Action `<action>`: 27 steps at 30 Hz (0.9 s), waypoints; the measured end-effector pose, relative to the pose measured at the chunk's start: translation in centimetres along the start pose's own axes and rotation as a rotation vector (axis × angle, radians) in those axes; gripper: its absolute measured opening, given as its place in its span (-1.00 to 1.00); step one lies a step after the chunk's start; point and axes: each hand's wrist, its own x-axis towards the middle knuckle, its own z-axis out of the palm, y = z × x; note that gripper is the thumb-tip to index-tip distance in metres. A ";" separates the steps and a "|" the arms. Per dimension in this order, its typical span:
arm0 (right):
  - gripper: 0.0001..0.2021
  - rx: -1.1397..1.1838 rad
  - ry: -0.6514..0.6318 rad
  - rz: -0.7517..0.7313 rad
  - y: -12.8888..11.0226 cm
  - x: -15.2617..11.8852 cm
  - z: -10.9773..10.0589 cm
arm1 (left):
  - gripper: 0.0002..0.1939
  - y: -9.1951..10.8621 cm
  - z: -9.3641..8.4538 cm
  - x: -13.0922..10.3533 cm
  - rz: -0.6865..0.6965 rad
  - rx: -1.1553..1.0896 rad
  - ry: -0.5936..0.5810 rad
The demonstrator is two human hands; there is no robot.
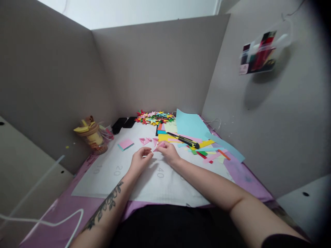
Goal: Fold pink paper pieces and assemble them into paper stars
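My right hand [169, 153] pinches a small pink folded paper piece [157, 148] between thumb and fingers, above the white sheet [108, 182]. Just left of it, my left hand [141, 159] is open, its fingers curved with a gap before the thumb. It appears to hold nothing. Beyond the fingertips lie several other folded pink pieces [144, 141]. A stack of square papers [126, 143], pink on top, rests farther left. To the right, a black and yellow utility knife [184, 140] lies across coloured paper strips [209, 151].
Many coloured paper stars [154, 117] are heaped at the back. Light blue sheets [191, 124] lie to their right. A decorated pot [91, 136] and black phone-like objects [124, 123] stand or lie at back left. Grey partitions [160, 69] surround the table. A white cable [80, 218] hangs lower left.
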 end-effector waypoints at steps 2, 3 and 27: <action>-0.88 -0.017 -0.036 -0.030 -0.2 -0.1 0.0 | -0.78 0.2 0.3 0.1 0.028 0.061 -0.019; -0.88 -0.026 -0.046 -0.042 -0.3 -0.2 0.0 | -0.79 0.2 0.5 0.1 0.039 0.093 -0.022; -0.76 0.222 -0.109 0.217 -0.8 0.1 1.9 | -0.68 -1.3 0.2 0.6 -0.123 -0.236 0.240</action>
